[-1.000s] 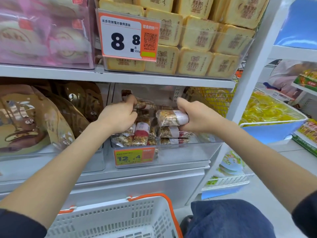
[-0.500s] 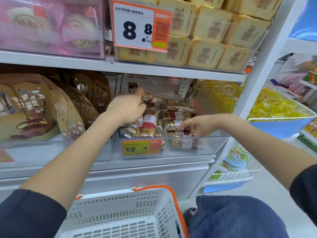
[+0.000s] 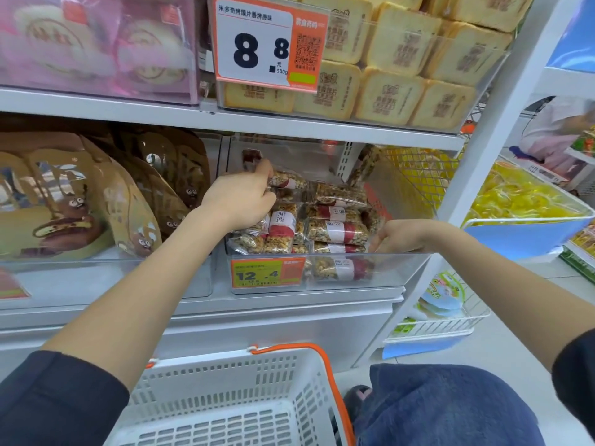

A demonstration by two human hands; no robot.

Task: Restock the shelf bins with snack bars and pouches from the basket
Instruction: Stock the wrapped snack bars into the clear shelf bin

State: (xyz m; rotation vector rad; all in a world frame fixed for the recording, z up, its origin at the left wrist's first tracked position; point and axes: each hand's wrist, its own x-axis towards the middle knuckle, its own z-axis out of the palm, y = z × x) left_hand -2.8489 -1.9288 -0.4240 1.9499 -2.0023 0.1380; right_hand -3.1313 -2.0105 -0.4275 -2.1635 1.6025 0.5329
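A clear shelf bin [image 3: 396, 268] on the middle shelf holds several nut snack bars [image 3: 338, 231] in clear wrappers with red and white bands. My left hand [image 3: 241, 199] reaches into the bin's back left and pinches a snack bar [image 3: 288, 182] at the top of the stack. My right hand [image 3: 401, 235] hovers at the bin's front right corner, just above the rim, with its fingers loosely curled towards the bars and nothing in them. The white basket [image 3: 225, 397] with an orange handle sits below; the part in view looks empty.
Brown pouches [image 3: 80, 204] fill the bin to the left. Toast packs [image 3: 396, 75] and pink packs [image 3: 96, 43] sit on the shelf above. A white upright post [image 3: 483, 130] stands to the right, with a blue bin of yellow packs [image 3: 515, 204] beyond it. My knee [image 3: 450, 410] is beside the basket.
My right hand carried a snack bar down into the bin's front right, let go of it and drew back to the rim. My left hand stayed on the top bar.
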